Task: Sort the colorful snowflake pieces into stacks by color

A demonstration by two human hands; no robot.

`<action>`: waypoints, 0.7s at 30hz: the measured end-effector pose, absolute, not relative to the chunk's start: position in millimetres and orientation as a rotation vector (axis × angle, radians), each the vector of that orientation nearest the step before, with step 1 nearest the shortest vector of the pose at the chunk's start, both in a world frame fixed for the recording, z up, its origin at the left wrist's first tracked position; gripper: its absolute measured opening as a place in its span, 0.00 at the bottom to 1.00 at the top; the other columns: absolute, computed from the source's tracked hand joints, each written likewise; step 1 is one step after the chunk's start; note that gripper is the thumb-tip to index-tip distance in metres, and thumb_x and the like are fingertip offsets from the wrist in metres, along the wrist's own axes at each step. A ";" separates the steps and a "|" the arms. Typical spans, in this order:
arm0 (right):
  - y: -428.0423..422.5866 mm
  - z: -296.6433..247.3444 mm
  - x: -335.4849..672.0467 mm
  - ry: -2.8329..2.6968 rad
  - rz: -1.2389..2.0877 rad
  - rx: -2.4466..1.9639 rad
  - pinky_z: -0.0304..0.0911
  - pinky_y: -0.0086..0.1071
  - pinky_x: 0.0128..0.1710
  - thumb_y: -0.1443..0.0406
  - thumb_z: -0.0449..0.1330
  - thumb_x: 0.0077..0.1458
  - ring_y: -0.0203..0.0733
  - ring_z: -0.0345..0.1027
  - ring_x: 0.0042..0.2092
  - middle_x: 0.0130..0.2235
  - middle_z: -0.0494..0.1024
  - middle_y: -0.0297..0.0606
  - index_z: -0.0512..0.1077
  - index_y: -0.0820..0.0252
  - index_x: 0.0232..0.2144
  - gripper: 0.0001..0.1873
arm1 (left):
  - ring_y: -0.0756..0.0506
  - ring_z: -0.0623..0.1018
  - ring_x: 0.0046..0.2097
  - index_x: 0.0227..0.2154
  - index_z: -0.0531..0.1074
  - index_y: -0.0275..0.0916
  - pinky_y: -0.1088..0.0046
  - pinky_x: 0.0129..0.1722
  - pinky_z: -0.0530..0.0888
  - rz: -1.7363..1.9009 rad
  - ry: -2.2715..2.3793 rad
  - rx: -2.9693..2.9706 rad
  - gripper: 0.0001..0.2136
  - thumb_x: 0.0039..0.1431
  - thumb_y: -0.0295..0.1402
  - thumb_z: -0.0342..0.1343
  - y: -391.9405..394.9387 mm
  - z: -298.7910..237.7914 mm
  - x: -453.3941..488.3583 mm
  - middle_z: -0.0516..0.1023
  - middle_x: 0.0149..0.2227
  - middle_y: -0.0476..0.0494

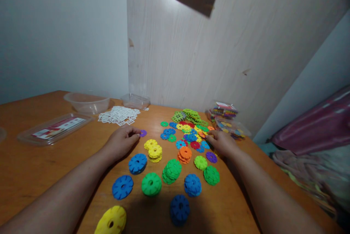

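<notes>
Left hand: is pinching the rim of a purple disc between thumb and fingertips, the other fingers curling toward the palm.
Purple disc: is sticking out past the fingertips, left of the loose discs; whether it is touching the counter, I cannot tell.
Right hand: is reaching to the right edge of the loose discs, beside an orange piece; its fingers are bending close to the thumb, but whether they are gripping anything, I cannot tell.
Loose discs: are lying overlapped in blue, red, yellow, green and orange between the hands, nearer the right one.
Sorted stacks: an orange stack, a yellow stack and several green and blue ones are standing nearer the person.
Behind the discs: green lattice pieces are lying in a heap.
Far left: white pieces are spreading out in front of a clear bowl and a clear tray.
Far right: plastic packs are sitting beyond the right hand.
</notes>
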State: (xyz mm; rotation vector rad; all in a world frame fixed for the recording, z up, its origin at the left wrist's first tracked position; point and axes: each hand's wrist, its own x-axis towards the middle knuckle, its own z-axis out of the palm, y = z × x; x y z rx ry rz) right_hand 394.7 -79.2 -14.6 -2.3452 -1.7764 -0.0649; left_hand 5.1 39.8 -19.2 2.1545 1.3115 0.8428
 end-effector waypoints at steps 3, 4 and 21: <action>-80.6 -12.0 385.8 -1.801 -0.195 -2.366 0.53 0.31 0.32 0.52 0.48 0.62 0.46 0.71 0.39 0.39 0.80 0.42 0.76 0.50 0.45 0.20 | 0.43 0.74 0.34 0.31 0.77 0.39 0.69 0.32 0.69 0.840 1.297 2.155 0.15 0.51 0.44 0.51 39.2 -18.9 5.2 0.77 0.30 0.46; -81.3 -11.2 383.5 -1.803 -0.236 -2.367 0.52 0.32 0.32 0.52 0.47 0.62 0.46 0.71 0.39 0.39 0.80 0.42 0.76 0.50 0.44 0.21 | 0.43 0.75 0.34 0.32 0.77 0.39 0.69 0.32 0.69 0.836 1.291 2.160 0.15 0.52 0.43 0.51 39.4 -19.3 5.0 0.77 0.30 0.46; -87.5 -8.7 397.0 -1.173 0.494 -1.735 0.54 0.28 0.22 0.53 0.55 0.51 0.35 0.59 0.23 0.21 0.67 0.32 0.66 0.58 0.26 0.14 | 0.42 0.75 0.36 0.35 0.77 0.39 0.68 0.34 0.69 0.828 1.286 2.143 0.16 0.52 0.44 0.52 45.1 -26.0 2.9 0.78 0.32 0.45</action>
